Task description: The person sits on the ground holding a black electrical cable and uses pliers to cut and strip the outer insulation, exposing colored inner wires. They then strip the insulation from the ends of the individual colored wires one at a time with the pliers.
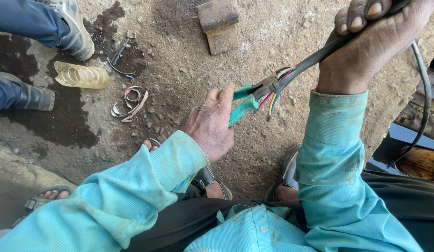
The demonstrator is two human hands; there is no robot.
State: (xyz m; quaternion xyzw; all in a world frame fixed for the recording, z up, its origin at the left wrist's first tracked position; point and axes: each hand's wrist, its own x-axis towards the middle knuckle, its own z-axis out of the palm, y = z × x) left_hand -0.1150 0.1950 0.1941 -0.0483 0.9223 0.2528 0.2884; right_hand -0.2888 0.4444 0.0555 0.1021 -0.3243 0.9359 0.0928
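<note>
Gripping a pair of teal-handled metal pliers (pixel 247 100), the left hand (pixel 211 125) has its fingers wrapped tight round the handles, and the jaws are biting the cut end of a thick black rubber-sheathed cable (pixel 315 57). Right hand (pixel 368 44) is fisted round that same cable, further up from the pliers, fingers fully closed on it.

Thin red, yellow and blue inner wires (pixel 271 101) poke out just below the plier jaws. I'd guess the cable is stiff and springy, fairly heavy, with a sheath that's tough but a bit slick, so holding it close behind the pliers looks right. The little cores probably nick easily.

Well left of the pliers on the dirt ground (pixel 179 70): a crushed clear plastic bottle (pixel 82 75), curled sheath scraps (pixel 130 103), someone else's grey shoe (pixel 73 29). Rusty metal block (pixel 219 24) sits above.
</note>
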